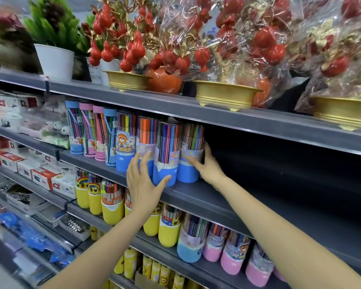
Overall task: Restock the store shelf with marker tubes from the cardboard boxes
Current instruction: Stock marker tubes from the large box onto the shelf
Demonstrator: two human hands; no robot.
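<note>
hands at the marker shelf

while gold planters [223,94] crowd the ledge above, the left hand [143,178] lies spread open against a blue-based marker tube [165,157]; the right hand [207,163] cups the end tube [189,155] on the grey shelf [206,197].

You have four blue-based clear marker tubes [166,151] standing upright side by side at the front edge of the grey shelf [206,197], packed with coloured pens, with slimmer blue- and pink-capped tubes [92,130] to their left.
</note>
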